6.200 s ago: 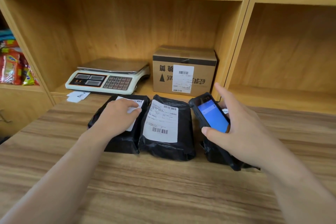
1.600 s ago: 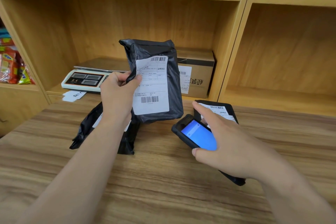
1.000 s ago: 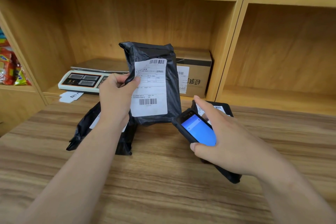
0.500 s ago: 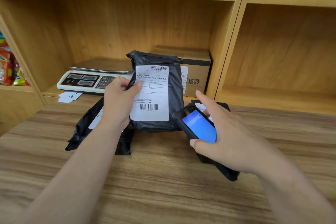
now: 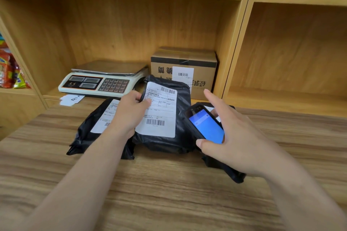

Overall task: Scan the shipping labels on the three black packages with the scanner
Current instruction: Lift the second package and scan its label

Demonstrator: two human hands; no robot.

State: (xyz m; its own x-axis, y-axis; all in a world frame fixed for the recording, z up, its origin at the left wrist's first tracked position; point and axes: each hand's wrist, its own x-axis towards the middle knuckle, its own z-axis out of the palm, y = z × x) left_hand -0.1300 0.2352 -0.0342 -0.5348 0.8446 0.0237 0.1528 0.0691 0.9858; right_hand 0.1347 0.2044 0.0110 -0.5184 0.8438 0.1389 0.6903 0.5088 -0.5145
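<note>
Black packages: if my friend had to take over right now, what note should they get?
Left hand: grip on the top left edge of the middle package, label facing up, its lower end on or just above the table.
Right hand: holds the scanner, screen lit blue, forefinger lifted.
Left package lies flat on the table, label up. Right package lies mostly hidden under the right hand and scanner.
Done: the pictures do not show which labels have scanned.
Left: check the scanner's screen, then scan any label that is missing.
</note>
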